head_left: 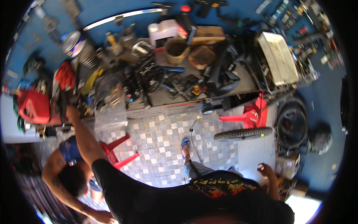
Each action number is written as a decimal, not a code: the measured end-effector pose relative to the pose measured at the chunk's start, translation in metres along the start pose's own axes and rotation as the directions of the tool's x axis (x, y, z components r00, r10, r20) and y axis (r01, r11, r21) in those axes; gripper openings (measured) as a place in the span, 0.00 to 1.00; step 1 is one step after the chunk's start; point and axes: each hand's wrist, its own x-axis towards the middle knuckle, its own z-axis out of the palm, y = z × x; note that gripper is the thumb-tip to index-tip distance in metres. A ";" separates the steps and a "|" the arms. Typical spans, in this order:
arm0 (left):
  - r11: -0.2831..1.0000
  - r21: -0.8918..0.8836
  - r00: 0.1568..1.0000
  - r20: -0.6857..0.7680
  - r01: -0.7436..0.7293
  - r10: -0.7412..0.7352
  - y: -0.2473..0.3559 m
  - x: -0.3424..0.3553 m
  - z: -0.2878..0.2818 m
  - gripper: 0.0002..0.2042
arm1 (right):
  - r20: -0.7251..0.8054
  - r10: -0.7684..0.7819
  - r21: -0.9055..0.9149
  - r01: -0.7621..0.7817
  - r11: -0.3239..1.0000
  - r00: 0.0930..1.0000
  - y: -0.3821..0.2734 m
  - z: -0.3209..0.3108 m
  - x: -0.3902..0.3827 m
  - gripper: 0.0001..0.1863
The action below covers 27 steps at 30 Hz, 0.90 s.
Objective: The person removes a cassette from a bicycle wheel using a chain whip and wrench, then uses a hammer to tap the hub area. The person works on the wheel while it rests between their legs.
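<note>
My left arm stretches far out to the left, and my left hand (71, 112) is at the left end of the workbench, among dark tools and parts. Its fingers are small and smeared, so what they touch does not show. Out to my right, away from the bench, my right hand (265, 170) is raised with its fingers curled in. Whatever those fingers may hold is too small to make out. Nearest my left hand are a red jug (34, 106) and a red cloth or glove (65, 75). A clear plastic bag (110, 117) hangs over the bench's front edge.
Another person (72, 179) bends low at my left, beside red chair legs (121, 143). A bicycle tyre (243, 133) and red plastic chair (250, 115) stand ahead right. Wheels (292, 123) lean by the right wall. Tools crowd the workbench (164, 96); a white tray (278, 59) sits there.
</note>
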 end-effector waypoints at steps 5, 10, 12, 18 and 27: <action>0.990 0.070 0.966 -0.234 0.126 -0.106 0.017 -0.003 0.008 0.16 | -0.006 -0.047 0.014 0.047 0.999 0.999 -0.019 -0.002 -0.019 0.22; 0.995 -0.058 0.880 -0.464 0.080 -0.098 0.046 -0.006 -0.021 0.22 | 0.026 -0.009 0.047 0.008 0.999 1.000 -0.025 -0.005 -0.028 0.23; 0.957 -0.265 0.915 -0.404 -0.115 -0.003 0.067 -0.006 -0.064 0.24 | 0.006 -0.019 0.051 0.019 0.999 1.000 -0.023 -0.006 -0.028 0.23; -0.602 -0.795 0.943 -0.141 0.074 0.301 0.210 -0.178 -0.159 0.15 | 0.025 -0.056 0.018 0.056 0.998 0.998 -0.031 -0.008 -0.012 0.23; -0.374 -0.570 0.328 -0.187 0.732 0.926 0.395 -0.475 -0.259 0.22 | -0.135 -0.233 0.191 0.256 0.948 0.963 -0.002 -0.006 -0.012 0.23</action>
